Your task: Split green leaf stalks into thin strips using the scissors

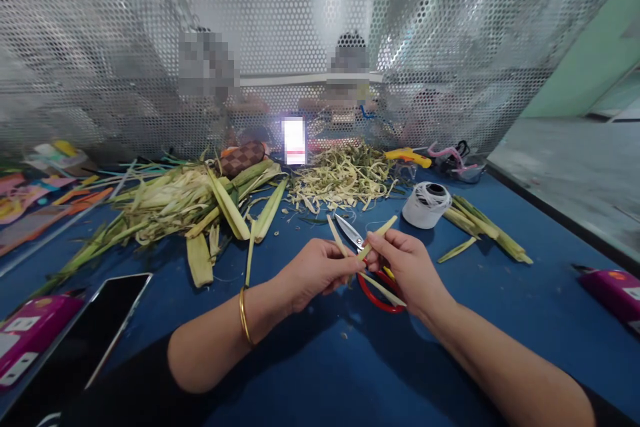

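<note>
Two hands meet over the middle of the blue table point(310, 373). Your left hand point(315, 273) is closed on a pale leaf strip point(336, 235), and your right hand point(407, 267) grips another strip point(379, 232) with the red-handled scissors point(373, 280), blades pointing away from you. By the look of it, you are mid-trim or joining the strips; the next move calls for a steady pinch and blades kept off your left fingers. The near edge is bare, giving your forearms room. Toward the far edge lie the leaf pile point(175, 203) and shavings point(343, 177); the thread spool point(426, 203) stands just right of your hands, a phone point(107, 310) at the near left corner.
</note>
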The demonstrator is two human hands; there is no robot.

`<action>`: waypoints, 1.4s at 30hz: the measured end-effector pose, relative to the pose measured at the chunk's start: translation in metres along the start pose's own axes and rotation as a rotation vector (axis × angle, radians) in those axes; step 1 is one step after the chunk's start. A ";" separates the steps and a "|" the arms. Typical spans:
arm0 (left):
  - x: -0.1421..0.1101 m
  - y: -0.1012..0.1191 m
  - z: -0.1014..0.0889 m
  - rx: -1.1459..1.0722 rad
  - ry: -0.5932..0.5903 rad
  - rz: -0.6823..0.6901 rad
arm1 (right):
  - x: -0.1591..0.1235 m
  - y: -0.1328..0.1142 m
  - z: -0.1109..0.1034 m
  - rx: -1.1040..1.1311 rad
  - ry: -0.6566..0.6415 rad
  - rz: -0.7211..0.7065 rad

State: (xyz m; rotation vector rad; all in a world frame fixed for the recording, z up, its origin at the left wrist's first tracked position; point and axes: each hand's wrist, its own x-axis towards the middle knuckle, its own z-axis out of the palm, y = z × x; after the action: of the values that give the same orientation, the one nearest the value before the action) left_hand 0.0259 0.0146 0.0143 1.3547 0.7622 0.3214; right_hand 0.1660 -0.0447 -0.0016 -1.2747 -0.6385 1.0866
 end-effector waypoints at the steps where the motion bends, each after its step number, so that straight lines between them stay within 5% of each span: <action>1: 0.000 0.000 0.000 0.000 -0.003 0.007 | 0.000 0.000 0.000 -0.002 -0.001 -0.004; 9: 0.002 -0.004 -0.002 -0.090 0.014 -0.062 | 0.013 -0.001 -0.011 -0.113 -0.062 -0.043; 12: 0.002 -0.002 -0.003 -0.221 0.020 -0.083 | 0.018 -0.005 -0.022 -0.330 0.042 -0.279; 15: 0.003 0.000 -0.005 -0.324 0.046 -0.068 | 0.012 -0.012 -0.028 -0.679 0.122 -0.727; 18: 0.004 0.001 -0.005 -0.364 0.115 -0.025 | 0.001 -0.014 -0.025 -1.046 -0.208 -1.149; 20: 0.005 0.000 -0.005 -0.384 0.148 -0.009 | -0.003 -0.012 -0.020 -1.245 -0.442 -1.281; 22: 0.006 -0.001 -0.004 -0.395 0.160 -0.002 | -0.003 -0.006 -0.015 -1.380 -0.511 -1.340; 27: 0.006 -0.001 -0.004 -0.416 0.177 0.016 | -0.001 0.005 -0.011 -1.410 -0.454 -1.334; 31: 0.005 0.000 -0.003 -0.470 0.222 0.045 | -0.005 0.009 -0.011 -1.333 -0.199 -1.026; 34: 0.005 0.000 0.000 -0.472 0.209 0.064 | -0.006 0.012 -0.010 -1.328 -0.106 -0.924; 42: 0.007 -0.006 0.004 -0.436 0.282 0.070 | -0.010 0.011 -0.005 -1.150 -0.303 -0.888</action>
State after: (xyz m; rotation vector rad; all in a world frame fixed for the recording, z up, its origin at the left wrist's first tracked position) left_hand 0.0325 0.0150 0.0065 0.9345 0.8201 0.7026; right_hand 0.1638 -0.0567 -0.0113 -1.4669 -2.0044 0.0718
